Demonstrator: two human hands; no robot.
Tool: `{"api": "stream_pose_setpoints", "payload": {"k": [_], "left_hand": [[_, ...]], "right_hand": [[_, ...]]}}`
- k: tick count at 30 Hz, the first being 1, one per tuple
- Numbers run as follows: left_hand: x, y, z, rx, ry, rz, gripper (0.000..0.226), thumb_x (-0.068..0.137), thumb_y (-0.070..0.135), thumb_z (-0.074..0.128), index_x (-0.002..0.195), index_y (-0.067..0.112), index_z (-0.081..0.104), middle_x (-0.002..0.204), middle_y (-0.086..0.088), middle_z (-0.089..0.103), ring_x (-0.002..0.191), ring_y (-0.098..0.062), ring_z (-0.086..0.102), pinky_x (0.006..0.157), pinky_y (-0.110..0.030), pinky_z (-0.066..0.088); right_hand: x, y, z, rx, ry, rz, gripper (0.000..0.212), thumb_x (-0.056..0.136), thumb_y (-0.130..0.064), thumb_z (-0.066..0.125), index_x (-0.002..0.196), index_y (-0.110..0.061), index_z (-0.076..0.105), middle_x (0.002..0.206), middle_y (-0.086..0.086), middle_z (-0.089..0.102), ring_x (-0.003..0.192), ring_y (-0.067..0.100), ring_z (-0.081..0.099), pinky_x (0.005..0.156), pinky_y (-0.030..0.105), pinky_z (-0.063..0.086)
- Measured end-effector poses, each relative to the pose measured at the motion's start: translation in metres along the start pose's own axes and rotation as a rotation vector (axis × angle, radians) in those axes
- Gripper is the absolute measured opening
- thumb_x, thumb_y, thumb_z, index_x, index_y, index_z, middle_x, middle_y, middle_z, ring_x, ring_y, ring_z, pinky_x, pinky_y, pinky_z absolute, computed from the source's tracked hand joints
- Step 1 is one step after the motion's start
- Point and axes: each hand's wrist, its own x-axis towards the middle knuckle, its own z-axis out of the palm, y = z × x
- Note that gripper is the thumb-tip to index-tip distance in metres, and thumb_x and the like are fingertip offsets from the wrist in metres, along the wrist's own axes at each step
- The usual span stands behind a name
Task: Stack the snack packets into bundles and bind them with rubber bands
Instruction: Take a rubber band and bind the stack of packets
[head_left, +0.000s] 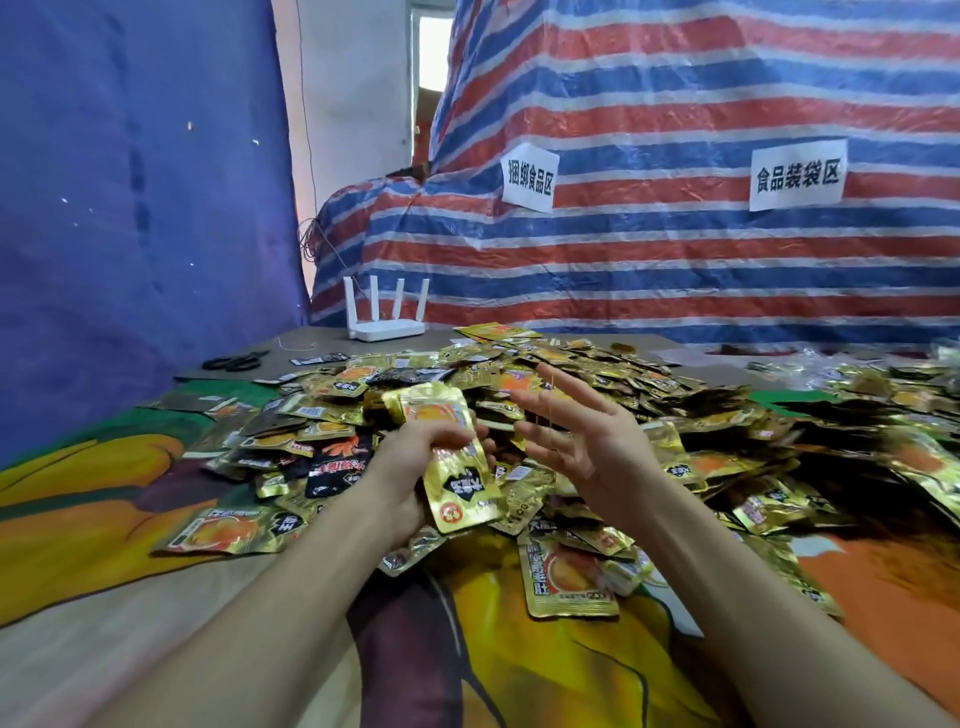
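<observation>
Both bare forearms reach forward, hands close together.
Left hand curls fingers and thumb round a packet bundle — right hand is raised just beside it, palm turned toward the left hand, fingers straight and spread.

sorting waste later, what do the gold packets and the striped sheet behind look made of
Gold packets in the left hand: glossy metallised plastic film, probably; they glint like mirrors and crinkle. Striped sheet: likely woven plastic tarpaulin, slightly shiny, creased all over.
</observation>
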Motion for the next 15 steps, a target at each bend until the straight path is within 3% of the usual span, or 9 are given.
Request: {"api": "stream_pose_setpoints", "payload": {"k": [3,6,8,11,13,15], "left_hand": [[0.004,0.003,-0.004,-0.093,0.101,0.098,0.015,0.087,0.003,0.060,0.087,0.003,0.075,0.089,-0.015,0.075,0.075,-0.027,0.073,0.078,-0.041,0.057],[0.005,0.004,-0.003,-0.182,0.099,0.154,0.025,0.092,0.009,0.060,0.075,0.006,0.079,0.084,-0.012,0.076,0.067,-0.025,0.074,0.060,-0.034,0.059],[0.003,0.005,0.001,-0.225,0.103,0.192,0.019,0.093,0.011,0.060,0.085,0.004,0.076,0.089,-0.015,0.075,0.070,-0.028,0.074,0.059,-0.037,0.060],[0.002,0.007,0.007,-0.309,0.106,0.246,0.023,0.095,0.011,0.060,0.079,0.008,0.077,0.088,-0.011,0.076,0.071,-0.027,0.075,0.058,-0.040,0.061],[0.000,0.005,0.012,-0.327,0.070,0.241,0.025,0.097,0.015,0.059,0.082,0.011,0.078,0.090,-0.007,0.077,0.073,-0.024,0.076,0.055,-0.036,0.059],[-0.003,0.000,0.016,-0.321,0.022,0.244,0.030,0.099,0.019,0.057,0.084,0.015,0.083,0.098,-0.005,0.078,0.085,-0.022,0.077,0.062,-0.033,0.060]], "right_hand": [[-0.003,0.005,0.000,-0.113,0.039,0.002,0.062,0.068,-0.018,0.083,0.128,-0.016,0.067,0.112,0.013,0.076,0.092,0.033,0.076,0.061,0.035,0.062],[-0.008,0.019,0.013,-0.215,-0.062,0.042,0.063,0.065,-0.018,0.091,0.124,-0.021,0.070,0.115,0.011,0.074,0.097,0.027,0.075,0.066,0.041,0.062],[-0.011,0.028,0.025,-0.251,-0.120,0.042,0.060,0.063,-0.016,0.093,0.118,-0.026,0.071,0.111,0.010,0.074,0.096,0.025,0.075,0.068,0.043,0.062],[-0.014,0.038,0.043,-0.225,-0.106,-0.033,0.067,0.059,-0.015,0.091,0.119,-0.024,0.064,0.108,0.012,0.074,0.094,0.027,0.075,0.073,0.045,0.062],[-0.016,0.041,0.050,-0.250,-0.047,-0.140,0.073,0.057,-0.014,0.091,0.122,-0.021,0.059,0.111,0.013,0.072,0.096,0.025,0.075,0.082,0.040,0.062],[-0.018,0.042,0.053,-0.274,0.004,-0.231,0.075,0.055,-0.015,0.091,0.122,-0.020,0.057,0.113,0.010,0.071,0.094,0.017,0.075,0.079,0.029,0.061]]}}
